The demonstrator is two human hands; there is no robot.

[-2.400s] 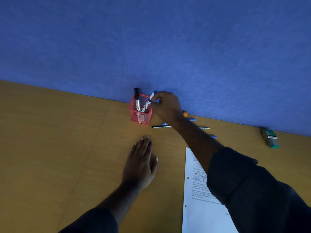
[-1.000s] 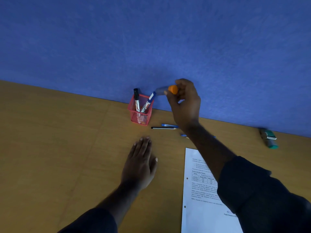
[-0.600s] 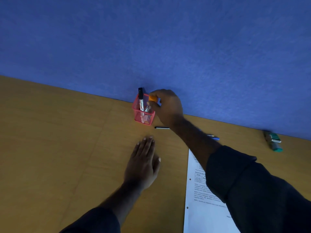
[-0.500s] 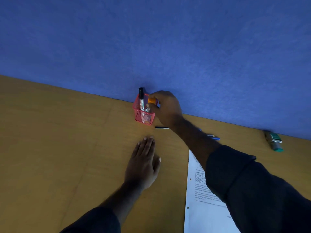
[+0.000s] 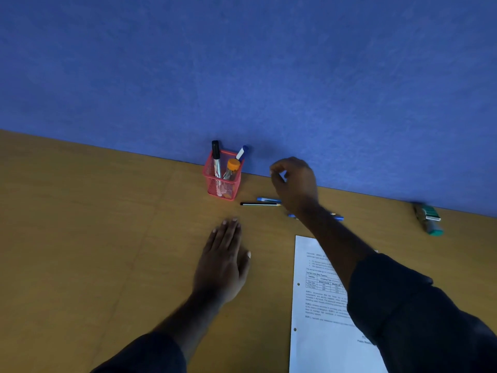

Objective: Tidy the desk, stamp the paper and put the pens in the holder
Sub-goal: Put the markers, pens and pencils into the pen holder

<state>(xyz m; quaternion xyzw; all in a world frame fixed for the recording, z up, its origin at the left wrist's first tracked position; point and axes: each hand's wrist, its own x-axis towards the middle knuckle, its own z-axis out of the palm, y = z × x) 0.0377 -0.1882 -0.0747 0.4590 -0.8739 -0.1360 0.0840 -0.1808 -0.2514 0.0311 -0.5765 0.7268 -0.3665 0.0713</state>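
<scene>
Blue wall [image 5: 242,63]: fills the upper half of the frame.
Wooden surface [image 5: 80,238]: spans the lower half.
Printed paper [image 5: 320,305]: lower right, flat, partly under your right sleeve.
Your left hand [image 5: 223,259]: centre bottom, flat, palm down on the surface, grip released, fingers straight.
Your right hand [image 5: 295,181]: right of centre, raised above the loose pens, fingers loosely curled, holding nothing.
Red mesh holder [image 5: 222,184]: centre, against the wall; holds a black-capped marker [image 5: 216,157], an orange-capped pen [image 5: 231,169] and a blue-capped marker [image 5: 242,152].
Stamp [image 5: 428,218]: far right, lying on its side near the wall.
Black pen [image 5: 259,204]: right of the holder, lying flat.
Blue pen [image 5: 267,200]: just behind it.
Another blue pen [image 5: 337,218]: partly hidden under your right wrist.
</scene>
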